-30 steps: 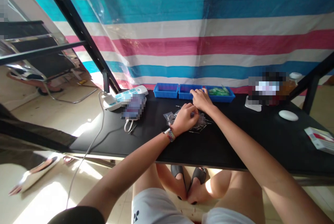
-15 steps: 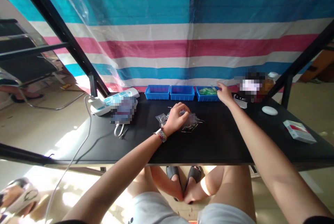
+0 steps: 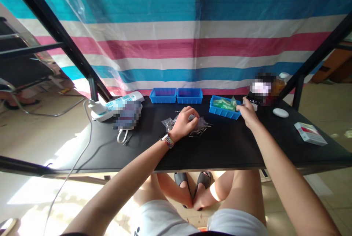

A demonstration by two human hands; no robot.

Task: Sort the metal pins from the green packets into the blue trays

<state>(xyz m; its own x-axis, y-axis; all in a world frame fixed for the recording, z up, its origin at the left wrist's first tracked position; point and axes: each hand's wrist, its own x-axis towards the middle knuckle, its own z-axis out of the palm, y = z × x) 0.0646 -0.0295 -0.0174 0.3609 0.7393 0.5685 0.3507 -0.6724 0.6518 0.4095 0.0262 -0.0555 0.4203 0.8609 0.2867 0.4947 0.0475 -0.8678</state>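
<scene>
My right hand grips the right end of a blue plastic bin, which sits slightly turned on the black table. Green-and-clear packets fill this bin. Over a loose pile of thin metal pins and small clear plastic bags rests my left hand, its fingers curled downward. Those fingertips are partly hidden, and what they hold, if anything, does not show clearly.
Two more blue bins, a left one and a middle one, stand along the back edge. On the left lie a power strip and a cable. A white oval object, a small box and a bottle are on the right.
My right hand has closed on the bin of green packets and pulled it towards me and to the right, away from the other two. My left hand stays over the pile.
</scene>
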